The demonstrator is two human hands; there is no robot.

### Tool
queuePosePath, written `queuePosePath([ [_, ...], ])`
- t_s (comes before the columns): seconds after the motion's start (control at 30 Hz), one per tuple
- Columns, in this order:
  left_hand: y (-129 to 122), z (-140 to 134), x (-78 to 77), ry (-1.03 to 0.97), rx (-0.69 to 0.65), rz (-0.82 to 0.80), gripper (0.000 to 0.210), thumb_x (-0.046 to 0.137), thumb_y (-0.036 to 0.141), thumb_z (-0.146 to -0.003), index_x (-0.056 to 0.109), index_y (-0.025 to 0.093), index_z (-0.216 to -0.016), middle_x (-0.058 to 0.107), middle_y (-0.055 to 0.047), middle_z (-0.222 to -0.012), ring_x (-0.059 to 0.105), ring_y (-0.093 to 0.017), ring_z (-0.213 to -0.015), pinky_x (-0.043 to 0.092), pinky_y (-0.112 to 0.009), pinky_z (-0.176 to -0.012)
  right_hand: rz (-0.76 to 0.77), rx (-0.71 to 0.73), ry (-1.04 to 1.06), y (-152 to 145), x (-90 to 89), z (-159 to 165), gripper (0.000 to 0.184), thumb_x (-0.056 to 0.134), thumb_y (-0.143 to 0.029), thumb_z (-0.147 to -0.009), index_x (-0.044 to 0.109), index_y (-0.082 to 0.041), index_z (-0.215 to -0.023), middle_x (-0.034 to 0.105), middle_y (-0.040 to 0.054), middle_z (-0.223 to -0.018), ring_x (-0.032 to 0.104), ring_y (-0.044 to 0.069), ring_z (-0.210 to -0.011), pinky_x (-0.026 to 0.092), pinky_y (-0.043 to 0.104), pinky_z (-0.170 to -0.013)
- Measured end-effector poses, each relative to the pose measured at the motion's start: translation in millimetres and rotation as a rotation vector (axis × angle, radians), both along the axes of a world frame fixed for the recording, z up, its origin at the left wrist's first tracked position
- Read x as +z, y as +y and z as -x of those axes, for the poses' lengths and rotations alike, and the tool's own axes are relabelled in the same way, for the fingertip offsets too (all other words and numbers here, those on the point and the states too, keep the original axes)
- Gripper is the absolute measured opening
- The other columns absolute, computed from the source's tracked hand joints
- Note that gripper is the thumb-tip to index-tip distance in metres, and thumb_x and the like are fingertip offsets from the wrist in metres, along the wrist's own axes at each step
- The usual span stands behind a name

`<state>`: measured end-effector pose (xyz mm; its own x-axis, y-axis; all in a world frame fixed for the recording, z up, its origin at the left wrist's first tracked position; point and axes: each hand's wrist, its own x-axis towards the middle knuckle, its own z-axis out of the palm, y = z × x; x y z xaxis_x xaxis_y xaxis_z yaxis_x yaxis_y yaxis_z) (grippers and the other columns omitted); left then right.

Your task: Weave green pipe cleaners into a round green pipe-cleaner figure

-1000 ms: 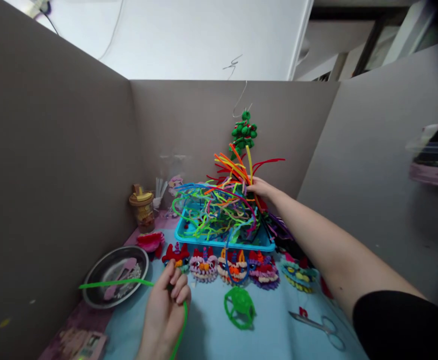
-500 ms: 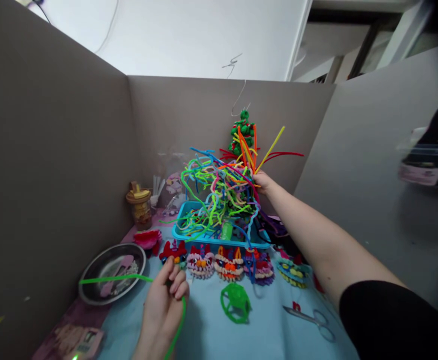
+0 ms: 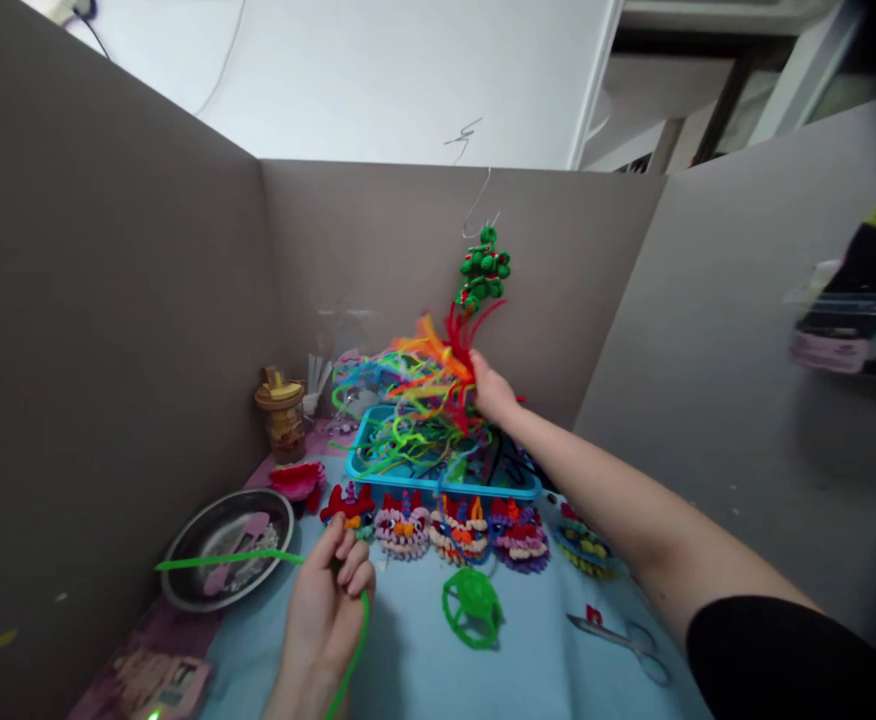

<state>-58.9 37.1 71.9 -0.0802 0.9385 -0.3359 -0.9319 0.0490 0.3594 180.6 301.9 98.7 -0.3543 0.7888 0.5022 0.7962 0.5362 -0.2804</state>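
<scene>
My left hand (image 3: pixel 333 605) is closed around a green pipe cleaner (image 3: pixel 228 558), whose one end sticks out left over a metal bowl (image 3: pixel 175 590) while the other trails down past my wrist. My right hand (image 3: pixel 492 388) grips a bundle of many-coloured pipe cleaners (image 3: pixel 438 365), blurred by motion, above a blue tray (image 3: pixel 475 490). More loose strands fill that tray. On the table, right of my left hand, lies a green pipe-cleaner frame (image 3: pixel 472 606) shaped like a small open cage.
Several fuzzy animal faces (image 3: pixel 403 525) line the tray's front. Scissors (image 3: pixel 622 640) lie at right. A lidded jar (image 3: pixel 280 415) stands back left, and a green beaded ornament (image 3: pixel 485 268) hangs on the rear partition (image 3: pixel 363 230). Grey partitions enclose both sides.
My right hand has swung the bundle left and slightly down, tipping its strands leftward over the tray. My left hand has stayed nearly still with the green pipe cleaner.
</scene>
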Motion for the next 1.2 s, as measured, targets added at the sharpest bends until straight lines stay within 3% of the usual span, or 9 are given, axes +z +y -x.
queuePosePath([
  [0.1,3,0,-4.3,0.016,0.009,0.004,0.028,0.036,0.013,-0.089,0.033,0.017,-0.062,0.029,0.008,-0.052,0.026,-0.001,-0.032,0.019,-0.013,-0.030,0.136,0.116,-0.443,-16,-38.1,14,0.069,0.047,-0.012,-0.074,0.024,-0.019,-0.139,0.046,0.0146,-0.132,0.038,0.028,-0.124,0.027,0.046,-0.101],
  [0.2,8,-1,-11.7,0.049,0.008,0.018,0.026,0.038,0.012,-0.088,0.034,0.016,-0.063,0.030,0.008,-0.051,0.026,-0.001,-0.031,0.018,-0.013,-0.029,0.220,0.089,-0.582,-26,-58.5,18,0.081,0.055,-0.013,-0.066,0.021,-0.017,-0.140,0.036,0.0160,-0.139,0.027,0.031,-0.130,0.021,0.051,-0.103],
  [0.4,17,-3,-23.4,0.271,0.038,0.086,0.024,0.049,0.012,-0.080,0.036,0.016,-0.061,0.032,0.009,-0.048,0.024,0.000,-0.031,0.016,-0.013,-0.031,0.163,0.067,-0.448,-53,-20.7,-2,0.093,0.052,-0.005,-0.058,0.013,-0.017,-0.142,0.018,0.0125,-0.148,0.010,0.030,-0.135,0.018,0.050,-0.104],
  [0.47,14,-7,-21.9,0.369,0.019,0.048,0.023,0.054,0.013,-0.075,0.037,0.016,-0.061,0.034,0.009,-0.048,0.024,0.000,-0.032,0.016,-0.013,-0.032,0.106,0.076,-0.341,-83,-4.5,-8,0.083,0.049,-0.004,-0.061,0.024,-0.015,-0.139,0.025,0.0134,-0.145,0.016,0.029,-0.133,0.021,0.049,-0.103],
  [0.57,1,-26,-19.5,0.561,-0.117,-0.117,0.015,0.061,0.018,-0.067,0.046,0.017,-0.070,0.042,0.008,-0.051,0.024,-0.001,-0.033,0.013,-0.014,-0.034,0.026,0.168,0.026,-155,4.0,-6,0.051,0.040,-0.010,-0.076,0.049,-0.018,-0.125,0.054,0.0115,-0.119,0.046,0.024,-0.112,0.034,0.041,-0.096],
  [0.7,-27,-69,-30.6,1.032,-0.535,-0.307,0.003,0.054,0.019,-0.069,0.054,0.017,-0.071,0.045,0.005,-0.050,0.030,-0.005,-0.037,0.013,-0.018,-0.036,0.353,0.335,0.397,-266,-15.9,6,0.043,0.054,-0.032,-0.077,0.051,-0.026,-0.120,0.059,-0.0020,-0.067,0.053,0.015,-0.060,0.043,0.027,-0.058],
  [0.8,-45,-94,-45.7,1.326,-0.716,-0.433,0.018,0.046,0.021,-0.075,0.053,0.016,-0.059,0.046,0.002,-0.049,0.034,-0.008,-0.042,0.019,-0.022,-0.041,0.480,0.316,0.560,-312,-42.9,7,0.016,0.052,-0.035,-0.079,0.063,-0.024,-0.075,0.054,-0.0028,-0.057,0.049,0.013,-0.050,0.037,0.025,-0.050],
  [1.0,-50,-96,-48.2,1.303,-0.750,-0.584,0.013,0.049,0.027,-0.079,0.054,0.018,-0.086,0.051,0.003,-0.060,0.039,-0.010,-0.053,0.029,-0.022,-0.052,0.492,0.115,0.982,-295,-72.8,-14,0.027,0.057,-0.039,-0.074,0.048,-0.022,-0.055,0.042,-0.0059,-0.047,0.039,0.011,-0.045,0.029,0.024,-0.047],
  [1.2,-39,-87,-48.1,1.385,-0.634,-0.590,0.030,0.048,0.040,-0.080,0.058,0.015,-0.068,0.051,0.001,-0.057,0.040,-0.011,-0.053,0.030,-0.023,-0.054,0.537,0.023,1.401,-275,-78.6,-30,0.029,0.067,-0.046,-0.064,0.052,-0.020,-0.065,0.047,-0.0056,-0.052,0.038,0.008,-0.042,0.026,0.021,-0.042],
])
